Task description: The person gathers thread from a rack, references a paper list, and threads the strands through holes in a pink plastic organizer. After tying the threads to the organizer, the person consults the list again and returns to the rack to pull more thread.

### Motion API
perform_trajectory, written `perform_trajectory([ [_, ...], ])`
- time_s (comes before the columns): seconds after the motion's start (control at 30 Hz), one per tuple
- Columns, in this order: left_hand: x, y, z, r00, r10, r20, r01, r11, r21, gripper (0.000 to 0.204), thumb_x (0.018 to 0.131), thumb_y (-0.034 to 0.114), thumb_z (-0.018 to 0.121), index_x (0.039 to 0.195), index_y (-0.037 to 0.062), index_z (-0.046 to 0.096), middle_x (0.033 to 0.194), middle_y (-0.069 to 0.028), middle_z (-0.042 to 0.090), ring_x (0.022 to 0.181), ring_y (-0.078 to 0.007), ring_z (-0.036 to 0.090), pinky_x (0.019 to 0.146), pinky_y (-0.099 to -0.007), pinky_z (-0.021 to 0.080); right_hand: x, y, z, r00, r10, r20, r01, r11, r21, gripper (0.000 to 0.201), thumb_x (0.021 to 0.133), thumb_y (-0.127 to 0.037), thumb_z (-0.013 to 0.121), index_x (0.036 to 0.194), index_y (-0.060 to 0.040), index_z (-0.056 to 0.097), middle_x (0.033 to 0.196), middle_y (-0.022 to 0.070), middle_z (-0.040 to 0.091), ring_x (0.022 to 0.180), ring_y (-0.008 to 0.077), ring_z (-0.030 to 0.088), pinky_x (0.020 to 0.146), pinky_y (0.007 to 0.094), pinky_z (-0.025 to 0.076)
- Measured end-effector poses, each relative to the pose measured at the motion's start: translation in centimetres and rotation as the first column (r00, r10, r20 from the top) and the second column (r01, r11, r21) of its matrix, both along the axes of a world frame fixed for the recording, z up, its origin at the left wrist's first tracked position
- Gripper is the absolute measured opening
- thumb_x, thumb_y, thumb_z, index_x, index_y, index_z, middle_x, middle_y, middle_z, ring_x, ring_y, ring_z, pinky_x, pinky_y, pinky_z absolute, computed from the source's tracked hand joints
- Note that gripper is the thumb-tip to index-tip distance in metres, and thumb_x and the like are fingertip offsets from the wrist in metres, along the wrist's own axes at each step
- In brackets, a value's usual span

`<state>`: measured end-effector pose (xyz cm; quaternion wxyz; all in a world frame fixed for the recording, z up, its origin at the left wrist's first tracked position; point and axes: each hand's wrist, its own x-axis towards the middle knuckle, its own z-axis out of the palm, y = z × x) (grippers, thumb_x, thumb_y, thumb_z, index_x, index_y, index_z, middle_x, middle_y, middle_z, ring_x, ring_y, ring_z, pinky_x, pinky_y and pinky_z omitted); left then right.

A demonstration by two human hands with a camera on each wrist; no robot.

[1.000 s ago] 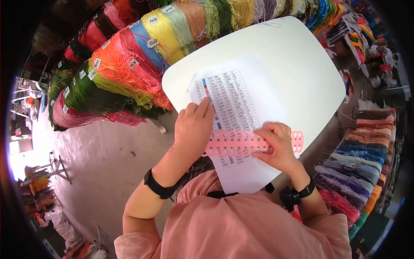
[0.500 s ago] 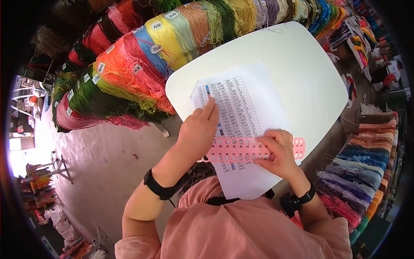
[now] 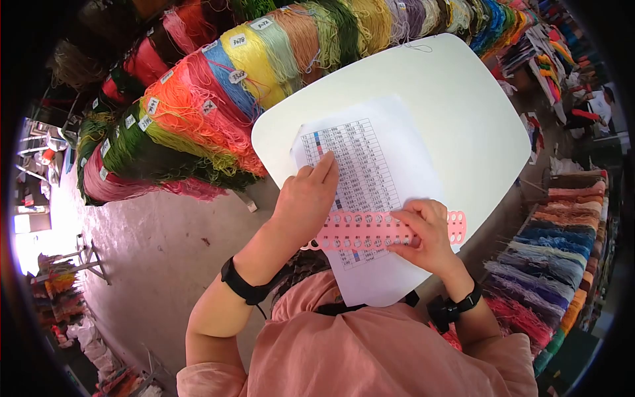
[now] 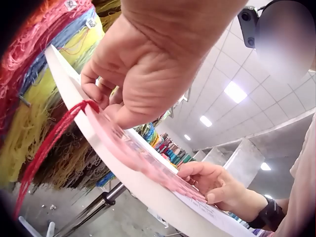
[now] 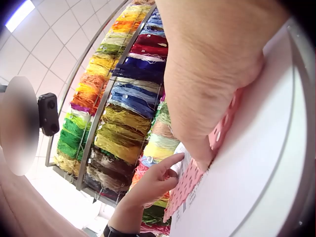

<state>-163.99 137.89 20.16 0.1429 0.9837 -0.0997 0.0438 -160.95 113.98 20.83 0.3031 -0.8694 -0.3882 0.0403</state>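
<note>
On the white board lies a printed paper chart (image 3: 360,159) with numbered rows and a column of small colour blocks. My left hand (image 3: 305,202) rests over its left side, index finger pointing at the upper rows and the other fingers bent under. A pink thread card (image 3: 370,229) with holes along both long edges lies across the lower chart. My right hand (image 3: 426,231) holds this card near its right end, thumb at the near edge and fingers at the far edge. In the left wrist view, red thread (image 4: 54,140) hangs from the card's left end, below the left thumb.
Labelled hanks of coloured thread (image 3: 254,63) hang along a rack beyond the board (image 3: 463,112). More hanks (image 3: 549,245) hang at the right. A metal post (image 4: 101,205) stands under the board. A loose thread (image 3: 420,46) lies at the board's far edge.
My left index finger has shifted right, from the colour-block column toward the numbers beside it. The right hand keeps its hold on the thread card. The head view has tilted slightly.
</note>
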Motion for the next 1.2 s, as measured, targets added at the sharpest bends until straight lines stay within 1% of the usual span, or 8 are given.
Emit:
perform_trajectory([
  [0.07, 0.1, 0.1, -0.5, 0.998, -0.009, 0.054, 0.009, 1.000, 0.009, 0.044, 0.064, 0.003, 0.053, 0.107, -0.0047, 0.046, 0.115, -0.0128, 0.044, 0.077, -0.0207, 0.053, 0.059, -0.0302, 0.046, 0.0, -0.1, 0.0, 1.000, 0.000, -0.002, 0.000, 1.000, 0.002, 0.050, 0.046, -0.018, 0.076, 0.093, -0.0108, 0.059, 0.094, 0.0034, 0.047, 0.088, 0.0199, 0.044, 0.077, 0.0343, 0.027],
  [0.17, 0.0, -0.1, 0.2, 1.000, 0.020, -0.006, -0.020, 0.999, -0.041, 0.037, 0.072, 0.003, 0.051, 0.107, -0.0053, 0.046, 0.113, -0.0142, 0.046, 0.079, -0.0268, 0.053, 0.068, -0.0343, 0.045, 0.0, -0.1, 0.0, 1.000, -0.001, -0.004, 0.001, 1.000, 0.005, 0.050, 0.046, -0.018, 0.076, 0.093, -0.0109, 0.059, 0.093, 0.0032, 0.047, 0.089, 0.0199, 0.044, 0.078, 0.0344, 0.027],
  [0.57, -0.1, 0.1, -0.1, 1.000, -0.002, 0.019, 0.003, 1.000, -0.026, 0.038, 0.071, 0.003, 0.052, 0.108, -0.0048, 0.046, 0.115, -0.0132, 0.045, 0.078, -0.0262, 0.052, 0.066, -0.0343, 0.045, 0.0, -0.1, -0.2, 1.000, 0.001, 0.026, -0.002, 1.000, 0.031, 0.052, 0.043, -0.017, 0.076, 0.092, -0.0099, 0.059, 0.090, 0.0037, 0.048, 0.086, 0.0208, 0.044, 0.077, 0.0337, 0.028],
  [0.67, -0.1, 0.2, -0.4, 0.997, -0.025, 0.077, 0.023, 0.999, 0.032, 0.042, 0.066, 0.003, 0.052, 0.106, -0.0050, 0.048, 0.116, -0.0122, 0.044, 0.077, -0.0200, 0.052, 0.060, -0.0297, 0.046, -0.1, -0.1, -0.1, 1.000, -0.001, 0.023, 0.001, 1.000, 0.016, 0.052, 0.044, -0.017, 0.076, 0.093, -0.0103, 0.059, 0.091, 0.0033, 0.048, 0.087, 0.0203, 0.044, 0.078, 0.0338, 0.028],
  [0.87, -0.2, 0.4, -0.6, 0.995, -0.035, 0.098, 0.032, 0.999, 0.029, 0.043, 0.065, 0.004, 0.052, 0.107, -0.0051, 0.048, 0.116, -0.0123, 0.044, 0.077, -0.0194, 0.052, 0.059, -0.0287, 0.046, -0.2, 0.1, 0.0, 1.000, -0.006, 0.012, 0.006, 1.000, 0.003, 0.052, 0.044, -0.017, 0.076, 0.093, -0.0102, 0.059, 0.091, 0.0038, 0.048, 0.086, 0.0211, 0.044, 0.078, 0.0337, 0.028],
  [0.97, -0.2, 0.5, -0.5, 1.000, -0.029, 0.008, 0.029, 0.999, -0.027, 0.038, 0.073, 0.005, 0.049, 0.109, -0.0052, 0.045, 0.117, -0.0127, 0.043, 0.080, -0.0253, 0.052, 0.066, -0.0342, 0.045, -0.2, 0.2, 0.1, 1.000, -0.015, 0.006, 0.015, 1.000, -0.004, 0.051, 0.045, -0.018, 0.076, 0.092, -0.0106, 0.059, 0.092, 0.0033, 0.048, 0.087, 0.0207, 0.044, 0.079, 0.0339, 0.028],
  [1.07, -0.2, 0.8, -1.1, 0.991, -0.062, 0.119, 0.059, 0.998, 0.027, 0.044, 0.065, 0.005, 0.052, 0.107, -0.0058, 0.047, 0.117, -0.0127, 0.044, 0.078, -0.0192, 0.053, 0.059, -0.0285, 0.046, -0.3, 0.3, 0.3, 1.000, -0.025, 0.000, 0.025, 1.000, -0.014, 0.049, 0.046, -0.019, 0.076, 0.092, -0.0116, 0.059, 0.091, 0.0023, 0.049, 0.088, 0.0198, 0.045, 0.081, 0.0343, 0.028],
  [1.2, -0.1, 1.1, -0.9, 0.994, -0.078, 0.082, 0.078, 0.997, 0.009, 0.042, 0.068, 0.005, 0.051, 0.107, -0.0067, 0.046, 0.116, -0.0143, 0.044, 0.079, -0.0218, 0.053, 0.060, -0.0302, 0.047, -0.3, 0.5, 0.5, 0.999, -0.035, -0.007, 0.035, 0.999, -0.032, 0.049, 0.047, -0.019, 0.076, 0.092, -0.0118, 0.059, 0.092, 0.0023, 0.048, 0.089, 0.0199, 0.045, 0.081, 0.0339, 0.028],
])
